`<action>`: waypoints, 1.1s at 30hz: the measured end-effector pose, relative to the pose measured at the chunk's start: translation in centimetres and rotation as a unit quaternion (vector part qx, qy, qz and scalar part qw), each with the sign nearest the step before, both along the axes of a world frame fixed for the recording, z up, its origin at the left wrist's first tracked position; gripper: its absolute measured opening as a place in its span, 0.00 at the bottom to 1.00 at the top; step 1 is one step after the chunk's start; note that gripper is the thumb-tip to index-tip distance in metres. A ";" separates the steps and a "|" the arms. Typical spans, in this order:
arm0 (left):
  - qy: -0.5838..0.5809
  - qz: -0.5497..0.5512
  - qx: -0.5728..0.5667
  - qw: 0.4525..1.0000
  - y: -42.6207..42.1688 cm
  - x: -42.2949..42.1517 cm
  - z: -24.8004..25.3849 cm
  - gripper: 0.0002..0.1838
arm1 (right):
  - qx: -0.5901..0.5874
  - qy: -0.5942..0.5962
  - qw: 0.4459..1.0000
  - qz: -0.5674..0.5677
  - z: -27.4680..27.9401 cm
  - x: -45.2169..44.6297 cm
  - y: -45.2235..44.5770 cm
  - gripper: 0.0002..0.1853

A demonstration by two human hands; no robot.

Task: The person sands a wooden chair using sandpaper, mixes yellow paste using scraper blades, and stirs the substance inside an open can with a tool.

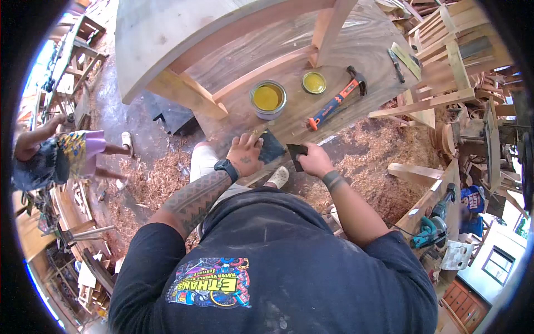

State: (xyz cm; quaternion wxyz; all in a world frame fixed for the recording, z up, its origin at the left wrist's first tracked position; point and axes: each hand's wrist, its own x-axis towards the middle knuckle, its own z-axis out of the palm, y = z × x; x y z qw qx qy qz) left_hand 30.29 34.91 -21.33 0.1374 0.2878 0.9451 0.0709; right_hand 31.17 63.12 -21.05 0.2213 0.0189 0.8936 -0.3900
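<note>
we grip a dark square (296, 158) in our right hand (316, 160); whether our left hand (245, 155) holds the dark plate (272, 147), we cannot tell. shavings (370, 167) litter the floor beside the grained tabletop (295, 118).

And here's a black T-shirt (334, 267), short-sleeved and dusted pale across the front, with a bright multicoloured print (211, 283) and yellow lettering on the left chest! A dark watch (227, 169) straps the left wrist; patterned tattoos (199, 195) run along that forearm, another small one marks the left hand (245, 155). Over right, one dark inked band (334, 181). Below, pale legwear (203, 160) and a light, dark-dotted shoe (279, 177)!
</note>
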 end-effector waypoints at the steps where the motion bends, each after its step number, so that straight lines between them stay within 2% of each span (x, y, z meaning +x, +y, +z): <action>1: -0.001 -0.005 -0.008 1.000 -0.2 -0.1 -0.1 0.43 | -0.021 -0.033 0.999 -0.006 0.6 -0.2 -0.3 0.23; 3: 0.015 -0.018 -0.002 1.000 -0.4 -0.5 -0.6 0.42 | -0.059 -0.095 0.994 -0.020 2.4 -0.8 -1.0 0.23; 4: 0.025 -0.024 0.003 0.999 -0.6 -0.8 -0.8 0.41 | 0.039 -0.048 0.998 0.031 -0.5 -0.7 -1.3 0.23; 5: 0.025 -0.019 0.021 0.999 -0.5 -1.0 -0.5 0.38 | 0.020 -0.050 0.998 0.044 -4.4 -0.2 -1.6 0.23; 7: 0.027 -0.002 0.055 0.998 -0.5 -1.0 0.0 0.33 | -0.016 -0.082 0.996 0.034 -0.2 -0.1 -4.5 0.22; 8: 0.042 0.028 0.034 0.998 -0.5 -0.8 -4.8 0.26 | 0.030 -0.101 0.990 0.090 -1.7 0.6 -5.6 0.20; 9: 0.077 0.030 0.034 0.996 -0.6 -1.3 -6.7 0.23 | 0.078 -0.099 0.981 0.147 -3.4 0.2 -7.1 0.19; 11: 0.129 0.019 0.045 0.990 -0.4 -0.6 -7.5 0.17 | 0.026 -0.035 0.985 0.168 -3.0 0.6 -8.8 0.25; 12: 0.127 0.015 0.044 0.991 -0.4 -0.4 -7.0 0.15 | 0.040 -0.033 0.982 0.181 -2.5 0.3 -9.1 0.25; 13: 0.110 0.011 0.036 0.993 -0.3 -0.5 -6.3 0.18 | 0.031 -0.061 0.984 0.162 -2.5 -0.1 -8.4 0.26; 14: 0.051 -0.003 -0.021 0.998 0.1 -0.7 -2.3 0.26 | 0.024 -0.118 0.982 0.144 -0.5 -0.8 -7.1 0.25; 15: 0.041 0.009 -0.010 0.999 -0.3 -0.8 -1.8 0.29 | 0.048 -0.168 0.979 0.109 -1.4 -1.0 -5.5 0.23; 16: 0.027 0.019 0.002 0.999 -0.3 -0.9 -1.6 0.33 | 0.004 -0.161 0.985 0.066 -4.4 -1.3 -2.8 0.21; 17: 0.009 0.028 0.016 0.999 -0.1 -0.7 -1.3 0.36 | -0.030 -0.036 0.997 0.067 -11.1 -0.9 1.1 0.19; 18: -0.031 0.035 0.001 0.999 0.1 -0.9 -0.3 0.40 | -0.123 -0.057 0.991 -0.006 -7.7 -0.8 2.2 0.18; 19: -0.047 0.038 0.000 0.998 0.1 -1.1 0.1 0.40 | -0.118 -0.161 0.978 -0.064 -5.7 -1.3 3.5 0.19; 21: -0.077 0.040 -0.004 0.996 0.3 -1.4 0.3 0.40 | -0.174 -0.179 0.965 -0.077 -5.1 -1.4 4.2 0.21; 23: -0.063 0.038 0.005 0.997 0.3 -1.2 -0.7 0.40 | -0.184 -0.132 0.971 -0.078 -6.3 -0.5 2.0 0.22; 24: -0.057 0.038 0.009 0.998 0.5 -1.2 -0.8 0.40 | -0.167 -0.144 0.973 -0.067 -6.7 -0.7 0.8 0.21; 27: -0.032 0.025 0.001 0.999 0.8 -0.5 0.0 0.41 | -0.231 -0.236 0.939 -0.100 -6.2 -0.9 -2.2 0.20; 30: 0.068 0.011 0.040 0.997 0.7 1.0 -1.4 0.28 | -0.311 -0.280 0.900 -0.121 -5.8 -0.9 -3.2 0.21; 33: 0.098 0.028 0.111 0.989 0.9 1.3 -1.6 0.25 | -0.340 -0.256 0.894 -0.138 -5.2 -1.1 -2.6 0.20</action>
